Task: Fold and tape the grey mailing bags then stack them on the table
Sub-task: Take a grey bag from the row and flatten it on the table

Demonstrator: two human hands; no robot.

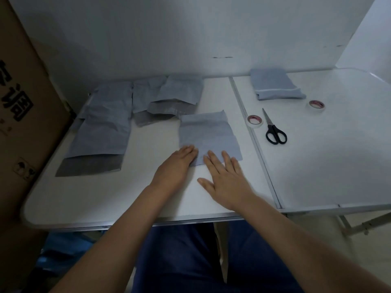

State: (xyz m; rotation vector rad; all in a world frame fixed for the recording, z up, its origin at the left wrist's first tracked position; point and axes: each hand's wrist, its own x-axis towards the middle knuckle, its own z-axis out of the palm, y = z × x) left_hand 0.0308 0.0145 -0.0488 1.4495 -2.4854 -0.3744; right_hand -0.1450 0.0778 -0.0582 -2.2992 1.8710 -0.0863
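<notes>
A brown cardboard box [25,106] with black printed characters stands at the far left, against the left edge of the white folding table [105,199]. Just right of the box lies a long grey mailing bag [105,123], flat, its darker open flap toward the table's near edge. Right of that bag, toward the wall, sits a loose pile of grey bags [169,96], overlapping one another, dark flaps showing beneath.

Right of the pile and nearer the person lies the folded grey bag [208,136] — both hands are on its near edge. The left hand [177,166] rests flat on the bag's near left corner, fingers straight and together. The right hand [226,178] lies flat beside it, fingers spread, fingertips on the bag's near edge, thumb out on the table. Neither hand grips anything.

Right of the folded bag, past the table's centre seam, a roll of white tape [255,121] sits touching the seam, then black-handled scissors [273,130] — blades closed, pointing toward the wall. Farther right lies a second tape roll [316,105], and behind it a neat stack of folded bags [276,84].
</notes>
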